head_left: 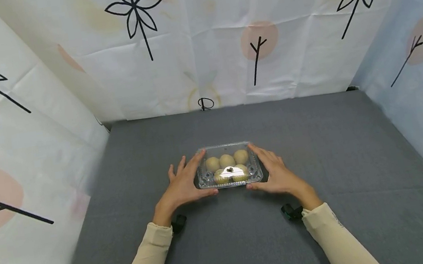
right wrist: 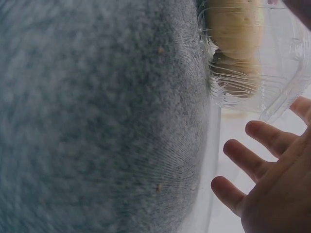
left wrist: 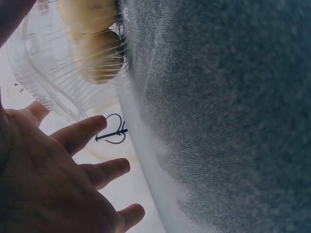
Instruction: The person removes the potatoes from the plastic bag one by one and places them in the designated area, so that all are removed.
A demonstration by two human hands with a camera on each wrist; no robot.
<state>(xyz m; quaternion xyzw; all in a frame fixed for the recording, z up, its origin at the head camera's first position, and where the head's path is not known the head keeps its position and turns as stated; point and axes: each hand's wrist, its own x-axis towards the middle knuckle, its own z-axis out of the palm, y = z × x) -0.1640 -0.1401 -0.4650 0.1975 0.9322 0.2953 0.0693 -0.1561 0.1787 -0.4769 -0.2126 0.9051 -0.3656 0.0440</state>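
Note:
A clear plastic clamshell box sits on the grey cloth in the middle of the head view. Inside are several round, pale yellow-brown things that look like small potatoes. My left hand holds the box's left end, thumb at the front edge and index finger at the back corner. Opposite it, my right hand holds the right end the same way. The other fingers of the left hand spread away from the box in the left wrist view. Those of the right hand spread likewise in its wrist view.
A grey cloth covers the table. White fabric walls with black plant drawings and pinkish circles stand at the back and both sides. Dark wrist-worn devices show below the hands.

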